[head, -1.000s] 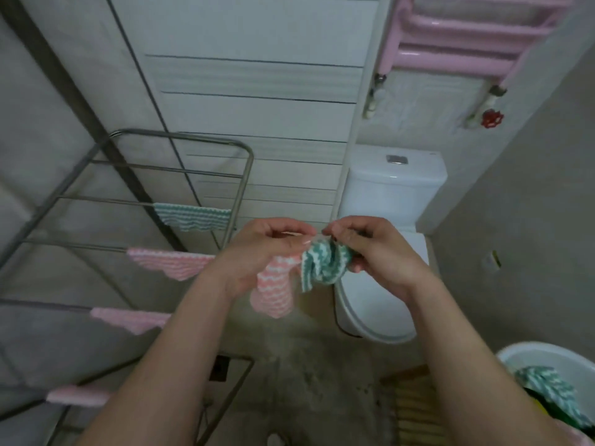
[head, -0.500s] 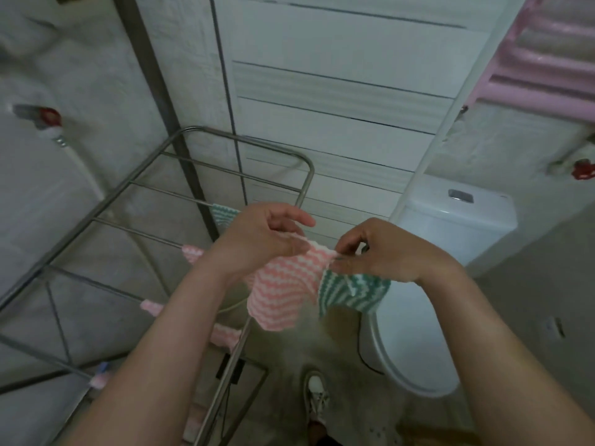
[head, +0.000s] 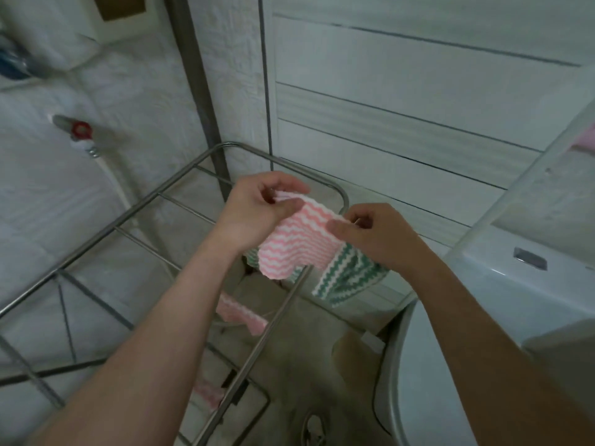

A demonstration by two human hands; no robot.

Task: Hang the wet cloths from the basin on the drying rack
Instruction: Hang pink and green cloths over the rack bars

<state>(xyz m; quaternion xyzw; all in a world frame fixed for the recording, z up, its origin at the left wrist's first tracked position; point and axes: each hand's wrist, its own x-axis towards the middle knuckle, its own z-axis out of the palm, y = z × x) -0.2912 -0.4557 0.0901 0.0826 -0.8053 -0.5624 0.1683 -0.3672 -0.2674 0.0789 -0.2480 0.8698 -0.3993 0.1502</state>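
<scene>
Both hands up over the drying rack (head: pixel 257 349), one cloth stretched between them. Left hand (head: pixel 260 210) pinches the top left corner of the pink-striped cloth (head: pixel 296 243), thumb in front, fingers curled behind the edge. Right hand (head: pixel 373 236) pinches the opposite top corner between thumb and forefinger. The cloth spans the gap between the hands, held roughly flat and tilted down toward the right, with its lower edge hanging free just above the rack's near side rail. It sits over the top right corner of the rack, not resting on any rung as far as I can see. A green-striped cloth (head: pixel 347 275) hangs bunched from under the right palm, outside the rack on the toilet side; the lower fingers seem to hold it but that grip is hidden. Already on the rack: a green cloth (head: pixel 252 257) on an upper rung, mostly covered by the held pink one, a pink cloth (head: pixel 241 313) on the rung below, and another pink one (head: pixel 209 391) lower down, blurred. Toilet (head: pixel 515 284) to the right of the rack, cistern against the wall. Valve with red handle (head: pixel 80 130) on the left wall, white hose running down from it. Shoe tip (head: pixel 314 429) at the bottom edge on the floor.
</scene>
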